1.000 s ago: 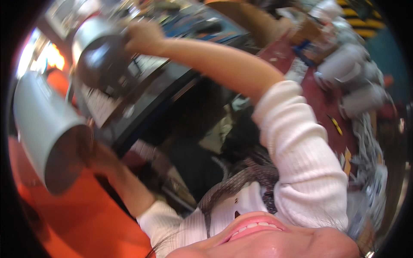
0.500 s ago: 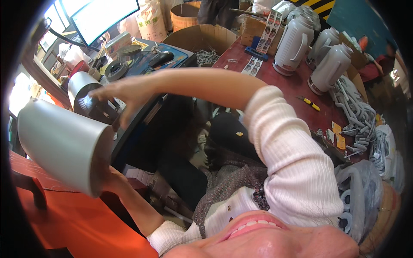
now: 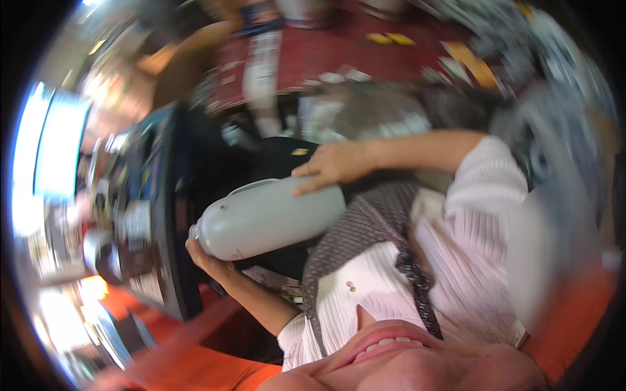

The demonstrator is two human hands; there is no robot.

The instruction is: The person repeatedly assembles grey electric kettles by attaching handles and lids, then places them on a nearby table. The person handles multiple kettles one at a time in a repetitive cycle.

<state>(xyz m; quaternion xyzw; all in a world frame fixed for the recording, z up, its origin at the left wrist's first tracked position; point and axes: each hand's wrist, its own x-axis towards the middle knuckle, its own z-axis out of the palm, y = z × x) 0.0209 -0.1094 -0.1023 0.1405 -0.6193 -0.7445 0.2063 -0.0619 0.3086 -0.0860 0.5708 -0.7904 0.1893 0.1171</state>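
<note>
A pale grey thermos flask (image 3: 274, 218) lies on its side across my lap, its narrow neck pointing left. A thin handle (image 3: 253, 185) runs along its far side. My left hand (image 3: 210, 259) is closed around the neck end, its fingers partly hidden beneath it. Near the wide right end, my right hand (image 3: 336, 163) grips the flask from above, thumb and fingers over the body. A patterned dark apron (image 3: 349, 234) lies beneath that wide end.
At the far side is a red table (image 3: 319, 49) with yellow pieces (image 3: 390, 39) and grey handles (image 3: 499, 45). A dark desk (image 3: 173, 215) with a bright monitor (image 3: 62, 143) stands left. Close on the right is a large, blurred pale grey shape (image 3: 554, 254).
The view has swung to the right. My right hand has left the desk side and now grips a flask on my lap. My left hand, earlier at a grey cylinder's end, now holds a flask's neck.
</note>
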